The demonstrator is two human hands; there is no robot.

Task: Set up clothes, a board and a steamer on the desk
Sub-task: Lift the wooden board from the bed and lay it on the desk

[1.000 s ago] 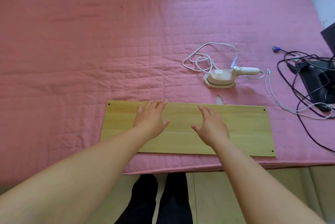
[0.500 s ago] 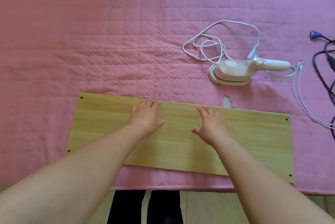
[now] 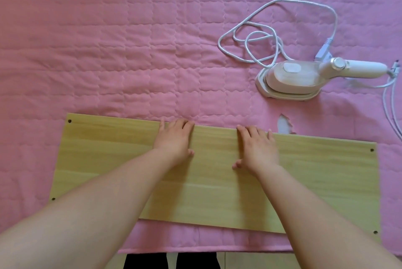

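Observation:
A long light-wood board point(image 3: 315, 181) with small holes in its corners lies flat on the pink quilted cover point(image 3: 108, 62), near the front edge. My left hand point(image 3: 175, 140) rests palm down on the board's far edge, left of centre. My right hand point(image 3: 257, 148) lies palm down beside it, fingers reaching the far edge. Neither hand grips anything. A white handheld steamer point(image 3: 291, 79) sits on the cover beyond the board at the right, its handle pointing right. No clothes are in view.
The steamer's white cord point(image 3: 256, 38) lies in loose loops behind it. More thin white cables point(image 3: 391, 103) run down the right edge. A small torn patch point(image 3: 283, 126) shows in the cover just past the board. The cover's front edge point(image 3: 195, 249) is close to my legs.
The view has closed in on the board and steamer, so both look larger. My hands have slid forward from the board's middle to its far edge. The dark cables at the right have left the view.

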